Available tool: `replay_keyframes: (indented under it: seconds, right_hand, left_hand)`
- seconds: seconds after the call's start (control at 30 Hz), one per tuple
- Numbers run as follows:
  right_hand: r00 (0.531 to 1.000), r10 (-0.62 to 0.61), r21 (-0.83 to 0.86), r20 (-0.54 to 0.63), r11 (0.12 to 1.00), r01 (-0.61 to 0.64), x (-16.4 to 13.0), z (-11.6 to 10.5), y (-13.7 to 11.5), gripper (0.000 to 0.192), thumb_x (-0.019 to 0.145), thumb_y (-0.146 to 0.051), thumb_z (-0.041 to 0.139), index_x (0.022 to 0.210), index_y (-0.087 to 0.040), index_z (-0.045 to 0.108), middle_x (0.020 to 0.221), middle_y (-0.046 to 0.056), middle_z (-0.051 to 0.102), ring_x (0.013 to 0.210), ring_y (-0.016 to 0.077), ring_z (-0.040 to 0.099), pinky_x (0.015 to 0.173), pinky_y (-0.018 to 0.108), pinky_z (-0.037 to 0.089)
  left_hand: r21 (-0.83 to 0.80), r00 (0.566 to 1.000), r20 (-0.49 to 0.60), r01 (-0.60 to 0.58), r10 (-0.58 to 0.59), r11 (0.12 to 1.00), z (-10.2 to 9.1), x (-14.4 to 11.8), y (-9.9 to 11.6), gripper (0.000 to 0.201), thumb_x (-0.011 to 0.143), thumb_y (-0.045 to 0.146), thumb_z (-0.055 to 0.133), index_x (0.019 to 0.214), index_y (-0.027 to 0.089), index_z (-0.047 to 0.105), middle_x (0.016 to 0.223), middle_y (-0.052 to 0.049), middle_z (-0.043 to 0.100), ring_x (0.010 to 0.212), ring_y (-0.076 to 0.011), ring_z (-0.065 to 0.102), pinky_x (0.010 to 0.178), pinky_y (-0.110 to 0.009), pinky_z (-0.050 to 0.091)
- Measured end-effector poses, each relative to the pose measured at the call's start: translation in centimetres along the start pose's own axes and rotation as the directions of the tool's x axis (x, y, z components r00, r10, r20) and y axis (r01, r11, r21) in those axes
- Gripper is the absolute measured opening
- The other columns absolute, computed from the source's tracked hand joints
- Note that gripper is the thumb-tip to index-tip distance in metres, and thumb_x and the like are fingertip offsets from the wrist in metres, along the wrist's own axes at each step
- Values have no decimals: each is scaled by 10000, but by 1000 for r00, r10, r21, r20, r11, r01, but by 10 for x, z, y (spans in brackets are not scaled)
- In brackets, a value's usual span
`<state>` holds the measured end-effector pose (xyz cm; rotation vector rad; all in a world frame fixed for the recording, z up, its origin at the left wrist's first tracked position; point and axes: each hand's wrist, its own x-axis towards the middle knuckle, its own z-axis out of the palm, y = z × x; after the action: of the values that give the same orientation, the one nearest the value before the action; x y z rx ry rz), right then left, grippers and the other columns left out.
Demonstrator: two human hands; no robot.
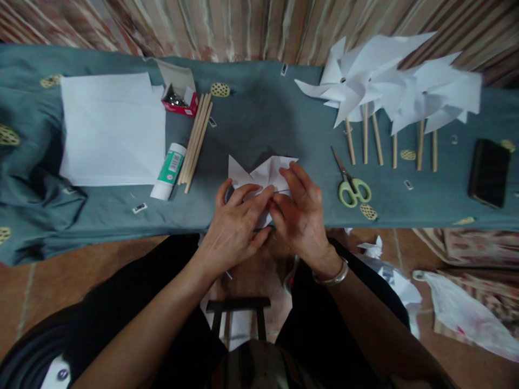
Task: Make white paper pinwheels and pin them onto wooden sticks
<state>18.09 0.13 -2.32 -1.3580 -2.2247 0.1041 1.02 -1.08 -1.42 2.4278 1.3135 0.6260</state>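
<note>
Paper (263, 175) (cut, half-folded) pinched under left hand (235, 227), right hand (300, 216), both grips holding it.

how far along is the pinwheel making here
Done: a cluster of white pinwheels on sticks lies at the far right. In hand: the left hand and right hand press a cut, partly folded paper at the table edge. Left: a paper stack, loose sticks, glue and a pin box remain unused.
</note>
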Motion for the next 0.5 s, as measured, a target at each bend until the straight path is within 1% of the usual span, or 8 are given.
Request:
replay_keyframes:
  seconds: [0.07,0.2,0.37,0.5]
  right_hand:
    - [1000,-7,-6,-6,1000,6,0,0,0,146,932,-187,495,889,-203,633,1363,120,534,1404,296,374,1066,522,417]
    - [1000,25,8,6,1000,-25,-1,0,-1,165,936,-192,485,898,-244,636,1377,69,533,1410,272,367,1082,501,404]
    - [1000,17,7,14,1000,-17,-2,1,0,151,926,-189,491,921,-230,637,1389,88,531,1411,284,364,1079,505,393]
    - [999,22,5,22,1000,-22,-2,0,0,168,938,-199,456,941,-245,617,1396,83,523,1422,280,354,1081,527,393]
  left_hand:
    - [2,1000,-7,2,-2,1000,1,0,0,682,826,284,597,1446,176,334,1210,-89,675,1269,-285,490,1157,-571,178]
    - [4,1000,-19,-4,4,1000,2,1,-1,701,818,294,610,1448,183,323,1199,-81,679,1273,-282,486,1162,-575,165]
    - [48,1000,-3,-2,2,999,1,2,0,678,813,303,609,1426,205,334,1210,-82,670,1277,-293,483,1161,-592,159]
    - [66,1000,-6,-14,14,998,0,4,1,732,791,311,637,1432,196,303,1231,-104,655,1275,-303,485,1164,-601,135]
